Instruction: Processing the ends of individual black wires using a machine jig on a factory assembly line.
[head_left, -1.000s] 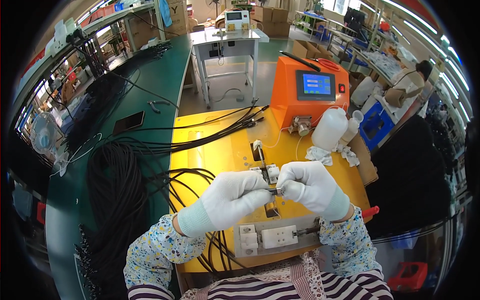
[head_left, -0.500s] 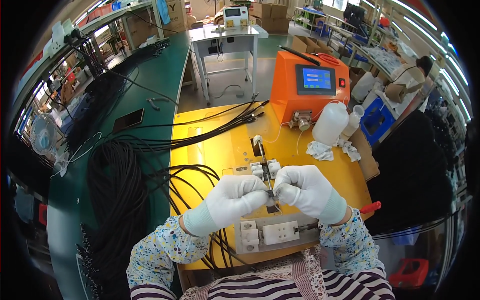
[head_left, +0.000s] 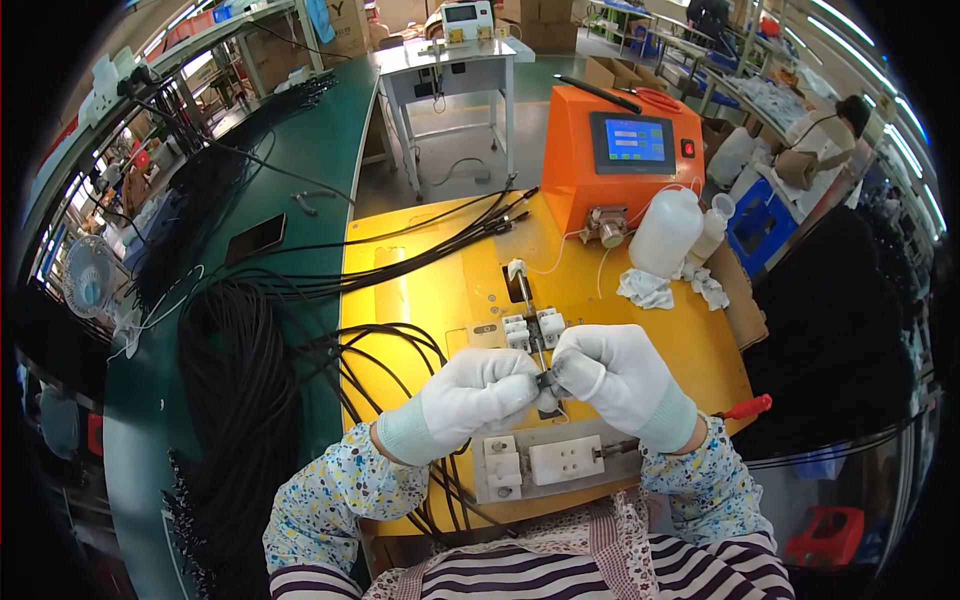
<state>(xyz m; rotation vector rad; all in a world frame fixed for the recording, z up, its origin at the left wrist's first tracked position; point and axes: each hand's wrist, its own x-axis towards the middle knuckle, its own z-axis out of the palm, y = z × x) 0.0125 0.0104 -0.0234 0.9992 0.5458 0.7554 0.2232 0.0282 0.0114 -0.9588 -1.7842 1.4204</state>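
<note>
Both gloved hands, left hand (head_left: 470, 395) and right hand (head_left: 615, 378), pinch a small dark cable connector (head_left: 545, 380) between closed fingertips. Black cables (head_left: 390, 350) loop left; a white clamp fixture (head_left: 532, 330) sits just behind.

At centre frame I can't make out the small dark part (head_left: 545, 379) pinched between the left hand (head_left: 470, 392) and right hand (head_left: 610, 378); their gloved fingertips cover most of it. The grip's contact is hidden. The black cables (head_left: 400, 350) vanish under the left wrist. A person (head_left: 835, 125) at upper right is too small to read. The counter (head_left: 420, 290) runs under my sleeves at the lower edge.
</note>
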